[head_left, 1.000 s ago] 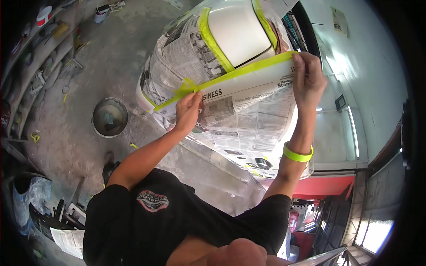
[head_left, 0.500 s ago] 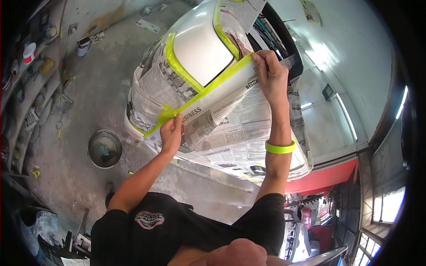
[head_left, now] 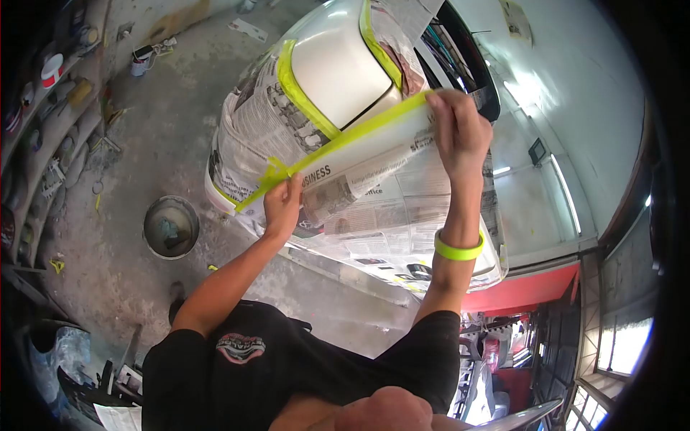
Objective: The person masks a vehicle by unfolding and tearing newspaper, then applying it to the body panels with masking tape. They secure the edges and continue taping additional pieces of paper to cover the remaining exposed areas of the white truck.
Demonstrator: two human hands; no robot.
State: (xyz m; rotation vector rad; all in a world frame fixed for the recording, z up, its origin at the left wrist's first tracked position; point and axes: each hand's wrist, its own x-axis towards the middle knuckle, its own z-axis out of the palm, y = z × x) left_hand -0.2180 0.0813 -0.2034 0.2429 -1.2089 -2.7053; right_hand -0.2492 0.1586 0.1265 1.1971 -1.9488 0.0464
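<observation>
A newspaper sheet [head_left: 392, 147] edged with yellow-green masking tape [head_left: 374, 121] stretches between my hands across the car's covered side. My right hand [head_left: 462, 133] pinches the upper right end of this taped edge, its fingers slightly blurred. Lower down, my left hand [head_left: 282, 208] is closed with thumb and fingertips at the tape near the word "BUSINESS". Just above the strip lies the bare white car panel [head_left: 334, 68], bordered by more yellow-green tape [head_left: 305, 104]. A loose curl of tape [head_left: 274, 169] sticks up beside my left fingertips.
Other newspaper [head_left: 244, 126] wraps the car around the panel. A bucket [head_left: 171, 226] with a cloth in it stands on the floor to the left. Shelves [head_left: 68, 136] with cans line the left wall. A red car part [head_left: 532, 291] is at the right.
My right hand has shifted a little right and down, taking the taped edge with it. My left hand stays at nearly the same place on the strip. The view has shifted slightly.
</observation>
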